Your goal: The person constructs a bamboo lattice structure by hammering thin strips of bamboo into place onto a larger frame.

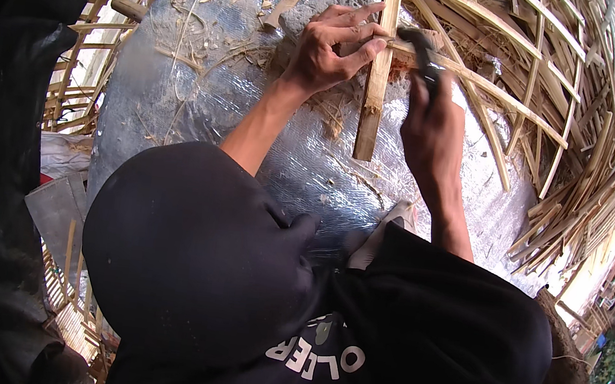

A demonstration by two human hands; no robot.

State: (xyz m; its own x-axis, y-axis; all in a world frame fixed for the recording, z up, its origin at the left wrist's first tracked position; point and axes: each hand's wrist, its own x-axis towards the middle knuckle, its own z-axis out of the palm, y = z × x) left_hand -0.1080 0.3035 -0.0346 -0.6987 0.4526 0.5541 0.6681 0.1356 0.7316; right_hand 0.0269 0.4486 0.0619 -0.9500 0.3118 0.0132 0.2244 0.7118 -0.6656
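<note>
Fingers (pixel 362 55) of the left hand (pixel 324 56) are bent close together at the upright wooden strip (pixel 371 120), thumb and forefinger tips near its face; whether they pinch anything small cannot be told. Right hand (pixel 438 123): closed around a dark hammer.

Findings, largest first. A silvery sheet (pixel 141 89) spreads beneath the work, presumably as a ground cover. Lattice (pixel 497 92) of crossed wooden strips extends to the upper right, beside a loose bundle of strips (pixel 587 197). Rough grey block (pixel 297 18) sits behind the left hand, seemingly serving as a firm support. The wooden strip runs between the two hands, its lower end over the sheet and its upper part meeting a cross strip; the left hand's position there appears meant to steady that joint. Smallest, the hammer (pixel 422 49), blurred, stands just right of the joint, likely gripped for short, controlled strokes.
</note>
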